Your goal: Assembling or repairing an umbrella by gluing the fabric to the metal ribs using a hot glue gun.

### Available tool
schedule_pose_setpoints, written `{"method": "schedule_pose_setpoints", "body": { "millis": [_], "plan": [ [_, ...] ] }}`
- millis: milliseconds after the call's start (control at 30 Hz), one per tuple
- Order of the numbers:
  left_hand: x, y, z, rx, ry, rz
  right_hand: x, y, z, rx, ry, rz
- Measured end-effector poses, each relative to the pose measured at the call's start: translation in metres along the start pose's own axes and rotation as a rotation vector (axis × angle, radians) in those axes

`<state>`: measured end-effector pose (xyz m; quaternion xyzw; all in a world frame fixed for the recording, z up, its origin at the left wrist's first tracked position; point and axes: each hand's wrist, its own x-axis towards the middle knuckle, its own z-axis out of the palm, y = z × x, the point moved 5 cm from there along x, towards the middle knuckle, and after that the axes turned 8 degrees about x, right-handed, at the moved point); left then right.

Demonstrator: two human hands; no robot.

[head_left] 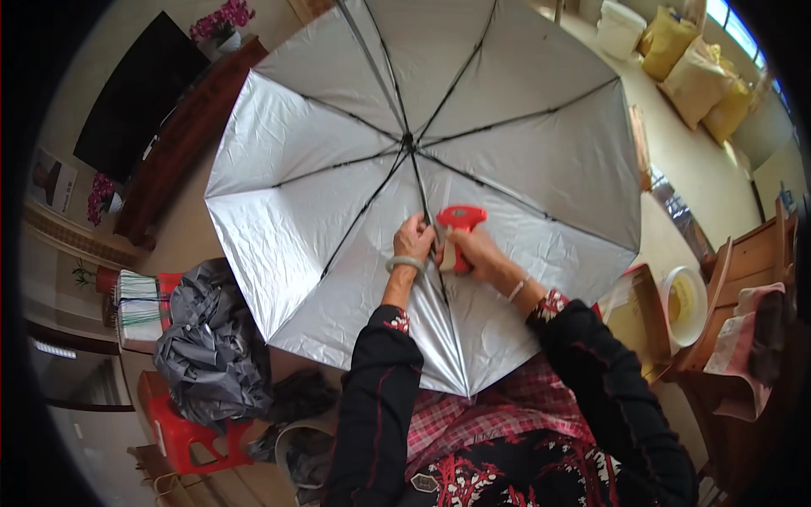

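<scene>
An opened umbrella (524, 93) lies spread out before me, its silver lining facing up and its black ribs running out from a central hub (409, 142). My left hand (412, 239) is closed on one umbrella rib, on the near side of the hub. Close beside it, my right hand (483, 253) grips a red hand tool (461, 217) with a wide head and a loop-like handle. The tool's working end is near the rib at my left fingers, but its tip is too small to make out.
Dark grey crumpled fabric (207, 346) lies over a red plastic stool (190, 444) at the left. A checked red cloth (498, 406) covers my lap. At the right are a cardboard box (634, 317), a white bucket (686, 304) and a wooden chair (743, 262).
</scene>
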<state>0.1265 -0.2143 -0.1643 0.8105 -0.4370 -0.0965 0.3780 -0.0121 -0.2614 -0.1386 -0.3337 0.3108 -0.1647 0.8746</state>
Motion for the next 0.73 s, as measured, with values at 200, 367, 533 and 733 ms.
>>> {"method": "schedule_pose_setpoints", "body": {
  "millis": [200,367,533,733],
  "plan": [
    [-0.013,0.009,-0.005,0.092,-0.064,-0.001,-0.041,-0.022,0.002,0.070,0.001,0.016],
    [-0.039,0.037,-0.017,0.288,-0.251,0.043,-0.080,-0.066,-0.006,0.200,-0.015,-0.086],
    [-0.078,0.066,-0.025,0.495,-0.318,0.239,-0.107,-0.077,-0.011,0.173,-0.043,-0.144],
    [-0.130,0.080,-0.028,0.636,-0.506,0.239,-0.131,-0.057,-0.005,0.067,-0.158,-0.120]
  ]
}}
